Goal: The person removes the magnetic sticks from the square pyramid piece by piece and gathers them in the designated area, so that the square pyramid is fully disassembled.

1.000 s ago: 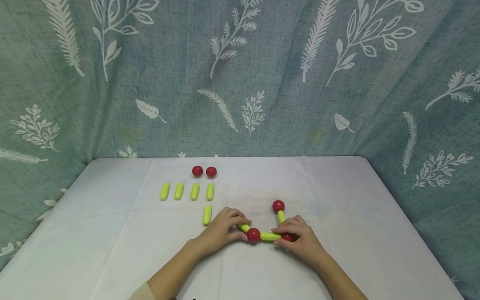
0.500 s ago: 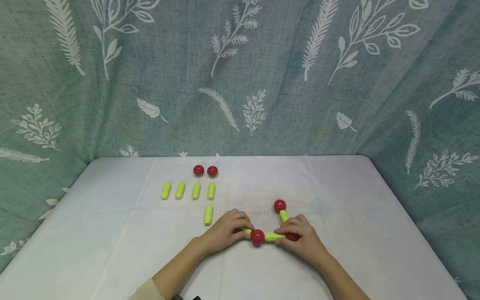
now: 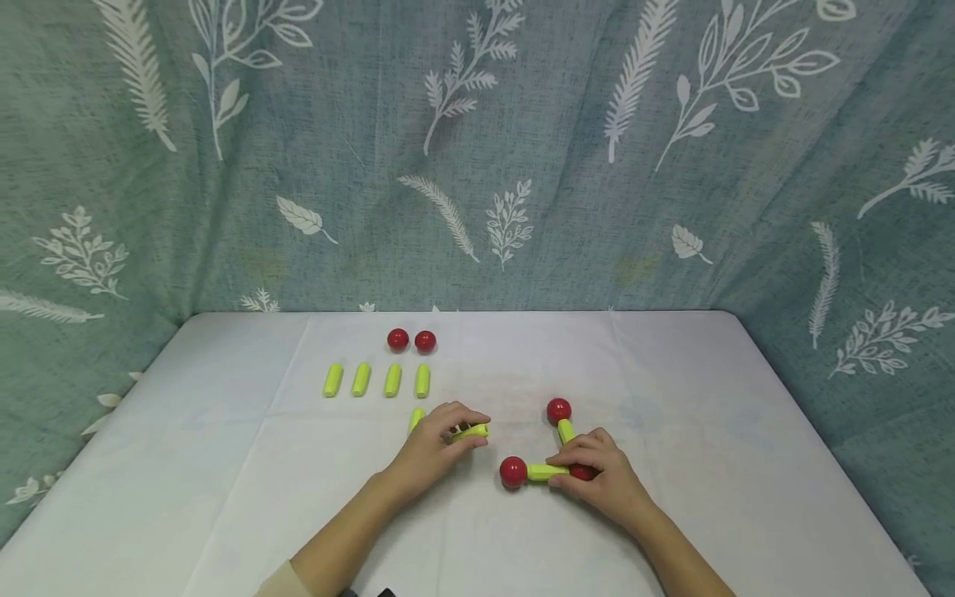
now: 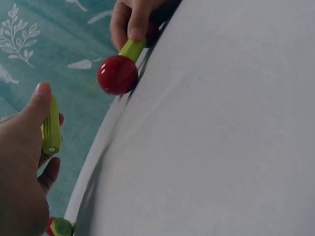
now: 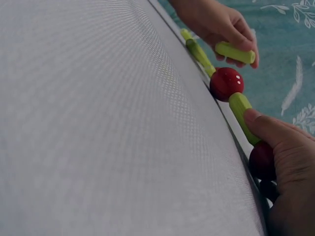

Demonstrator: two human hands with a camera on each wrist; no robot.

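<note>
My left hand pinches a yellow-green stick between thumb and fingers, apart from the red ball to its right. That ball sits on the left end of another yellow-green stick. My right hand grips this stick near its right end, where a second red ball is partly hidden by the fingers. From there another stick runs away from me to a third red ball. Behind my left hand lies a loose stick, partly covered.
A row of several yellow-green sticks lies at the back left of the white table. Two red balls rest behind that row, close together. A blue-green leaf-patterned curtain hangs behind and beside the table.
My left hand has drawn the stick away from the near red ball, back and to the left. The joined balls and sticks shifted slightly right earlier; my right hand keeps its grip.
</note>
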